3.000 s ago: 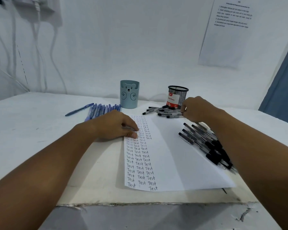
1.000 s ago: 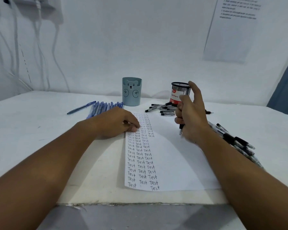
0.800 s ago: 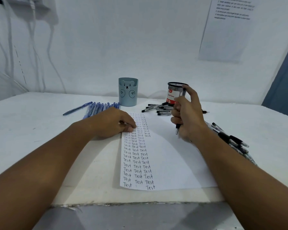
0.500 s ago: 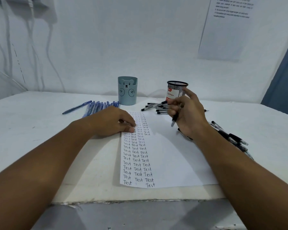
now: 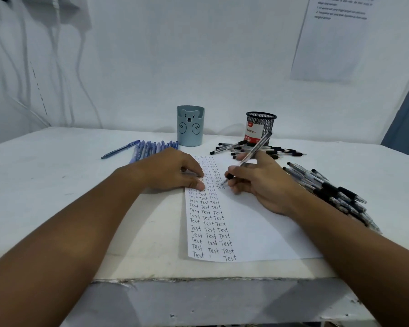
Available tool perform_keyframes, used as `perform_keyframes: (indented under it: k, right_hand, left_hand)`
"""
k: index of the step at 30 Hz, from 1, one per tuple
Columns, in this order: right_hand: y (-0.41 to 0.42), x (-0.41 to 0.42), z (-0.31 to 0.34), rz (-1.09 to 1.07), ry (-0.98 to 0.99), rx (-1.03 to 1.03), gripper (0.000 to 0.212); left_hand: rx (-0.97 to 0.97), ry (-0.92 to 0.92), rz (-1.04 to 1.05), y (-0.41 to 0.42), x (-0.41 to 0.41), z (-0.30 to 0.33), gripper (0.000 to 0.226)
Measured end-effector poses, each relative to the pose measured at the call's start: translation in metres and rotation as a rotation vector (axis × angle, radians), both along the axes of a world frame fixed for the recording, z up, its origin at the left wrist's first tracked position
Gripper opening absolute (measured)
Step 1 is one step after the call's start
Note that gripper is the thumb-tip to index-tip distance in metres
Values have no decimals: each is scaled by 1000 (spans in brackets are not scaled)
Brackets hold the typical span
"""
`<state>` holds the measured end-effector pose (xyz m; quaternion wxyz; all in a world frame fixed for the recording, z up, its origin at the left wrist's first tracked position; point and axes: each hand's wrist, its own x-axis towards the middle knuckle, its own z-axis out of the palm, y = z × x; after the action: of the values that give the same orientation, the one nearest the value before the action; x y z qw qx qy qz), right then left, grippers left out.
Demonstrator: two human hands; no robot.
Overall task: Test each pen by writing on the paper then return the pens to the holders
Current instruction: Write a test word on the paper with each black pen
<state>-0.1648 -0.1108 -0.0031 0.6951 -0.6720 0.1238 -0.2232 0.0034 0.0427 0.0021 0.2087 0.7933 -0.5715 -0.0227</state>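
A white paper (image 5: 257,223) lies before me, its left side filled with columns of the word "Test". My left hand (image 5: 170,171) presses its fingertips on the paper's left edge. My right hand (image 5: 257,182) grips a clear black pen (image 5: 250,154) in a writing hold, tip down on the paper beside the third column. A blue bear pen holder (image 5: 190,126) and a black mesh pen holder (image 5: 260,127) stand at the back.
A row of blue pens (image 5: 149,148) lies left of the bear holder. Black pens (image 5: 262,149) are scattered in front of the mesh holder, and a larger heap of black pens (image 5: 328,192) lies at the right. The table's chipped front edge (image 5: 198,279) is close.
My right hand picked a black pen from the pile by the mesh holder, turned it in the fingers and brought its tip down to the paper. My left hand stayed on the paper.
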Motion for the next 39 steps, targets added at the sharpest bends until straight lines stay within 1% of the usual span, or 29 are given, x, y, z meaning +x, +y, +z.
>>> perform_keyframes:
  k: [2,3,7,11,16,27,29,33,39]
  right_hand:
    - [2,-2,-1,11,24,-28,22]
    - [3,-2,0,14,25,-34,22]
    - [4,-2,-2,17,7,-68,33]
    - [5,-1,-5,-29,25,-176,35]
    - [4,0,-4,11,20,-137,36]
    - [5,-2,-3,19,38,-193,36]
    - [6,-2,-4,8,42,-226,35]
    - [5,-1,-6,-18,61,-302,33]
    - [5,-2,-4,-11,82,-308,34]
  left_hand:
    - [-7,19,-15,1,-1,1,39]
    - [-11,27,-22,1,-2,1,38]
    - [-13,25,-28,1,-2,1,37]
    - [-5,29,-24,1,-2,1,37]
    - [-15,50,-19,0,-1,0,38]
    - [-23,72,-26,0,-2,1,49]
    - [-23,74,-23,0,-3,1,47]
    - [-28,63,-22,-1,-2,0,35]
    - [-20,60,-21,-1,-1,0,35]
